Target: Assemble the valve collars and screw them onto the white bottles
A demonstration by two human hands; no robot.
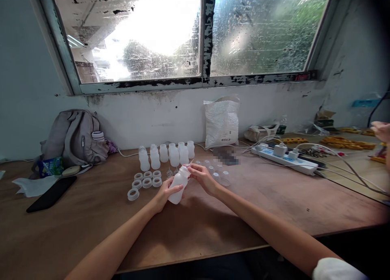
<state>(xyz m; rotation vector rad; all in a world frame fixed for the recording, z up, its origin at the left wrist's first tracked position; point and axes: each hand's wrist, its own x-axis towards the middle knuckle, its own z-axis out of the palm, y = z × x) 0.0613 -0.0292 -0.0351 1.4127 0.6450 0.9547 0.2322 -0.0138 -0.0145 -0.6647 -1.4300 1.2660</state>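
Brown wooden counter [207, 231], window [262, 36] w/ flaked frame behind. L hand [164, 197] grips tilted frosted-white plastic bottle [182, 180] above counter; R hand [202, 177] at its mouth, grip unclear. If R hand pushes hard, bottle could slip, scatter translucent plastic rings [147, 186] nearby.

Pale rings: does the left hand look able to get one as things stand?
Probably not without letting go: the left hand holds the bottle, though the rings lie close by, nothing visible between.

On the brown worktop [39, 239], a grey backpack [73, 138] is set at far left, white bottles [174, 155] are stood beyond translucent rings [147, 186], and a white package [222, 126] is placed farther right.
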